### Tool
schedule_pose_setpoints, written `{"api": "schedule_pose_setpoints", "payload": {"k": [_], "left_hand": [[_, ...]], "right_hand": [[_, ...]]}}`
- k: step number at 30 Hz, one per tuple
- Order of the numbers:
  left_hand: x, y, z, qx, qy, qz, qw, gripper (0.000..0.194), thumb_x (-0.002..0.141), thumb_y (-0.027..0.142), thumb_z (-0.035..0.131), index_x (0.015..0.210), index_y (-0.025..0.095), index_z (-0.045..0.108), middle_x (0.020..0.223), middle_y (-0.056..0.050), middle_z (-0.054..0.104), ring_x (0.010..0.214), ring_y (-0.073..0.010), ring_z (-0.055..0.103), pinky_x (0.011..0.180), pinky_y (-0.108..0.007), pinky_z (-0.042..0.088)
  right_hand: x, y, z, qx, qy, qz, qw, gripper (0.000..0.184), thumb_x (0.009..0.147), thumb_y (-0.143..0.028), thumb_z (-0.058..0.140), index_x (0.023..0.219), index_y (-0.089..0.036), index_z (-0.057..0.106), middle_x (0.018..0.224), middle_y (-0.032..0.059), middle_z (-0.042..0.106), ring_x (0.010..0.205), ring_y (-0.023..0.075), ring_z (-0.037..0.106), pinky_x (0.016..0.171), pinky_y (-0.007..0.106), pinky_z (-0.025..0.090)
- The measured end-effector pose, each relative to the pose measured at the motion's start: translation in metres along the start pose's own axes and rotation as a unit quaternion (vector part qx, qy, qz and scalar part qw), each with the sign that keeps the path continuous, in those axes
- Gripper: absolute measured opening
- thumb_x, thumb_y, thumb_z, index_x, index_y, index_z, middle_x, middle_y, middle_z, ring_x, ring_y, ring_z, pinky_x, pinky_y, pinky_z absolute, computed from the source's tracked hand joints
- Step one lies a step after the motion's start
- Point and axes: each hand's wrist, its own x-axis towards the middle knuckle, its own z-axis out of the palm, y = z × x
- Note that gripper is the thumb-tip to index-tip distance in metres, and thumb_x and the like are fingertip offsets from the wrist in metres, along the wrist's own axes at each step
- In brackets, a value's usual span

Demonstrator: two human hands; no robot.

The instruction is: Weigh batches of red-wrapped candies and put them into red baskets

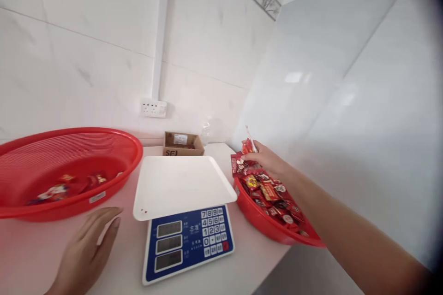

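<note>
My right hand (265, 159) is closed around a few red wrapped snack packets (238, 164), above the far rim of the right red basket (256, 219). A thin pale strip sticks up from its grip. Many red and yellow small packets (272, 191) fill that basket below. My left hand (92, 244) hovers over the table, thumb and fingers apart with nothing in them, left of the scale. Between my hands stands a digital weighing scale (188, 244) with a blue keypad panel and a bare white tray (182, 184). Its displays look dark.
A larger red basket (117, 140) on the left holds some packets (57, 192) at its bottom. Behind the scale are an open cardboard box (183, 151) and a clear plastic bottle (206, 132). A socket (154, 108) is on the tiled wall. The table edge runs beneath the right basket.
</note>
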Motion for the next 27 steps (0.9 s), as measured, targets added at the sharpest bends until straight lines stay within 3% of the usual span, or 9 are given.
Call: {"api": "schedule_pose_setpoints", "payload": {"k": [5,9,13,20,27], "left_hand": [[0.004,0.006,-0.008,0.033,0.000,0.039,0.999,0.017,0.087,0.027,0.043,0.097,0.020,0.054,0.087,-0.004,0.064,0.081,-0.0148,0.062,0.074,-0.024,0.049],[0.002,0.006,-0.009,0.035,-0.008,0.030,0.999,0.016,0.086,0.021,0.044,0.099,0.019,0.054,0.088,-0.004,0.063,0.085,-0.0136,0.060,0.076,-0.022,0.047],[0.002,0.004,-0.008,0.030,-0.017,0.021,0.999,0.016,0.086,0.020,0.045,0.099,0.020,0.054,0.089,-0.003,0.063,0.085,-0.0132,0.060,0.076,-0.022,0.047],[0.002,0.002,-0.006,0.011,-0.018,0.001,1.000,0.016,0.086,0.021,0.045,0.098,0.020,0.055,0.088,-0.003,0.063,0.084,-0.0128,0.060,0.075,-0.021,0.047],[0.001,0.002,-0.005,0.014,-0.020,-0.010,1.000,0.016,0.087,0.023,0.044,0.098,0.020,0.055,0.088,-0.003,0.064,0.084,-0.0132,0.060,0.074,-0.021,0.047]], "right_hand": [[0.004,-0.021,0.089,0.057,-0.116,0.014,0.991,0.044,0.062,-0.015,0.066,0.101,-0.022,0.047,0.086,0.0010,0.061,0.065,0.0119,0.060,0.050,0.022,0.051],[0.003,-0.029,0.130,0.049,-0.179,0.021,0.982,0.045,0.066,-0.021,0.068,0.106,-0.022,0.045,0.088,0.0023,0.059,0.066,0.0126,0.060,0.056,0.028,0.054],[0.002,-0.033,0.139,0.017,-0.173,0.014,0.985,0.042,0.070,-0.029,0.066,0.106,-0.023,0.046,0.086,0.0023,0.059,0.070,0.0125,0.058,0.057,0.026,0.051],[0.000,-0.036,0.134,-0.063,-0.207,0.002,0.976,0.046,0.073,-0.033,0.063,0.114,-0.024,0.044,0.089,0.0027,0.057,0.071,0.0116,0.054,0.057,0.025,0.050],[-0.002,-0.028,0.129,-0.147,-0.281,-0.026,0.948,0.042,0.073,-0.052,0.062,0.095,-0.020,0.046,0.078,0.0017,0.058,0.062,0.0105,0.055,0.051,0.023,0.047]]}}
